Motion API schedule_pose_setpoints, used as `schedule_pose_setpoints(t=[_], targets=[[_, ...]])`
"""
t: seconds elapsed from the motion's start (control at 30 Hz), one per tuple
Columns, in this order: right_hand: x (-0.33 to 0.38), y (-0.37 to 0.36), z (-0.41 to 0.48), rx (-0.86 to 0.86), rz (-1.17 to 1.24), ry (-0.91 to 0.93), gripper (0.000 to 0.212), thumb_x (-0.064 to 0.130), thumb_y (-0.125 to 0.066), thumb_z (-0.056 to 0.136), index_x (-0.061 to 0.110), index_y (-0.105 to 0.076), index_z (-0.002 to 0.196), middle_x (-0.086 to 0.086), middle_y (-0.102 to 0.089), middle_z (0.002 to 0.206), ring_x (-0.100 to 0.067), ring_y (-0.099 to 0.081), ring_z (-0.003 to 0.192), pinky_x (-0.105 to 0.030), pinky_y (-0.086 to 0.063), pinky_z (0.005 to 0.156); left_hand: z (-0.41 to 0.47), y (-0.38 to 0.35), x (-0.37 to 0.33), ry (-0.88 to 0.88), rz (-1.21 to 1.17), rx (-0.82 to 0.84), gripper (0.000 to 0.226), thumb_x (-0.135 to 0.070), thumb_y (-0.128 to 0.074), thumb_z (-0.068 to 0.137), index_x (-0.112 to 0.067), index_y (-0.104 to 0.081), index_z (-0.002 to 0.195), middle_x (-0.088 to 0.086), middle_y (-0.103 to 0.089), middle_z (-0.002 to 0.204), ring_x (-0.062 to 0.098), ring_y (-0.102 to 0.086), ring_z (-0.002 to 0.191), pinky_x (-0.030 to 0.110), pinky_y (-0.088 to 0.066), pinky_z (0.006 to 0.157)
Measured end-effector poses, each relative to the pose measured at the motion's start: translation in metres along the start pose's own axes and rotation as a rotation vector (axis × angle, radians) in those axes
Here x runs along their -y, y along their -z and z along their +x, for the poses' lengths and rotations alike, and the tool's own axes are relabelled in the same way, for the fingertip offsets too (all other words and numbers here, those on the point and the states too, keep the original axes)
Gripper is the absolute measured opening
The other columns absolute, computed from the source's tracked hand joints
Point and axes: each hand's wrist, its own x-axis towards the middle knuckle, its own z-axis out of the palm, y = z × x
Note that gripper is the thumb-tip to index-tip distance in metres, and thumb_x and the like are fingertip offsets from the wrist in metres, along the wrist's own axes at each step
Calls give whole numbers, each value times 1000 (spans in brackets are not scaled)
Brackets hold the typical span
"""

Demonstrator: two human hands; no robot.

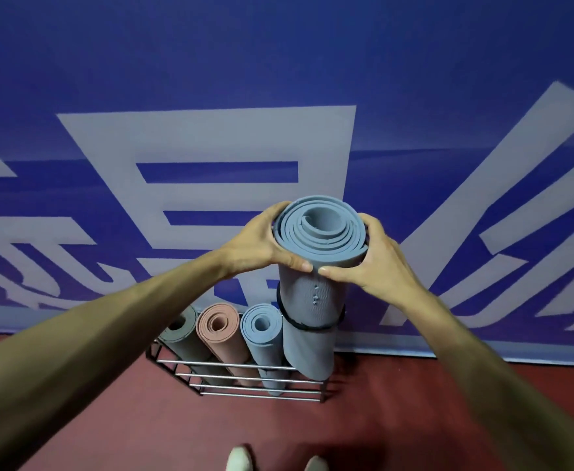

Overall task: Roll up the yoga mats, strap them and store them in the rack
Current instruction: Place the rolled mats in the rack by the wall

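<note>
Wall (279,62): deep blue with very large pale grey strokes. They look like parts of big characters, cropped by the frame, and cannot be read.

Mat (313,290): grey-blue, rolled tight, standing nearly upright with the spiral end up toward the camera. Ribbed texture on the side, with a few small raised dots below the thumbs. No legible writing on it.

Strap (299,322): thin, black, looped round the mat about mid-length and sitting slightly slanted.

Left hand (258,243): grips the mat's top end from the left, fingers curled over the far rim, thumb pressed on the near side.

Right hand (370,263): grips the same end from the right, fingers wrapped behind, thumb on the near side. The two thumb tips almost meet.

Rack (299,397): metal bars, on the red floor (415,402) against the wall. The mat's lower end is at the rack's right end, level with the top front bars. Whether it rests on the base cannot be told.

In the rack, left to right and leaning left: green mat (185,334), pink mat (219,331), blue mat (262,334). The blue mat is just beside the mat.

Bottom edge: tips of two pale shoes (241,458).
</note>
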Motion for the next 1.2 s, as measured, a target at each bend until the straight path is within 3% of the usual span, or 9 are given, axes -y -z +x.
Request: schedule_pose_setpoints(t=[0.27,0.5,0.67,0.73,0.83,0.97,1.1,1.17,1.2], targets=[[15,9,34,-40,-38,-7,113,77,-76,38,30,-35,132,10,-53,133,-11,-50,122,-36,-45,99,18,28,-19,-54,10,10,82,-4,-88,59,-17,-50,131,-8,-64,123,5,-58,116,15,-44,94],[16,-6,38,56,37,-65,105,42,-90,54,19,-22,130,10,-45,127,-11,-47,121,-23,-38,89,27,45,-4,16,12,26,104,-31,-92,40,-23,-46,132,-8,-58,127,3,-54,117,28,-47,100],[16,-9,32,139,-43,-67,146,37,-95,46,27,4,153,9,-28,156,-9,-27,141,-28,-28,111,30,49,16,2,-55,99,100,-25,-92,40,-20,-48,130,-4,-58,126,8,-55,117,27,-51,92],[19,-12,32,89,-95,-49,144,41,-96,41,27,-6,153,8,-28,155,-9,-27,141,-30,-28,113,32,52,18,-21,-74,133,100,-20,-92,42,-20,-47,131,-3,-58,128,7,-55,118,27,-51,94],[29,-18,28,-54,-99,-17,131,41,-97,37,27,-24,145,11,-39,143,-3,-37,128,-21,-33,102,38,59,15,-27,-102,175,97,-9,-88,48,-17,-43,133,-2,-55,129,9,-54,119,27,-51,92],[38,-28,27,-224,-73,-44,123,42,-96,36,28,-31,140,12,-43,138,-2,-41,121,-20,-34,98,45,68,18,-50,-94,233,94,-18,-84,56,-17,-38,138,-4,-51,133,8,-49,124,27,-45,100],[43,-50,28,-340,-116,-129,124,52,-93,36,31,-30,140,10,-41,140,-8,-42,125,-33,-42,99,38,62,47,-14,30,239,110,-38,-89,50,-31,-26,140,-3,-33,144,12,-38,130,28,-43,100],[48,-63,30,-365,-120,-169,123,56,-91,35,33,-29,139,11,-41,138,-12,-44,125,-40,-45,96,35,49,59,-75,44,194,116,-31,-94,48,-37,-20,136,-1,-30,143,7,-35,132,27,-37,107],[50,-70,32,-372,-123,-183,123,58,-90,35,34,-28,139,11,-40,138,-13,-45,124,-42,-45,95,36,43,62,-123,11,158,115,-20,-95,49,-35,-20,135,-1,-33,140,0,-36,129,19,-34,107]])
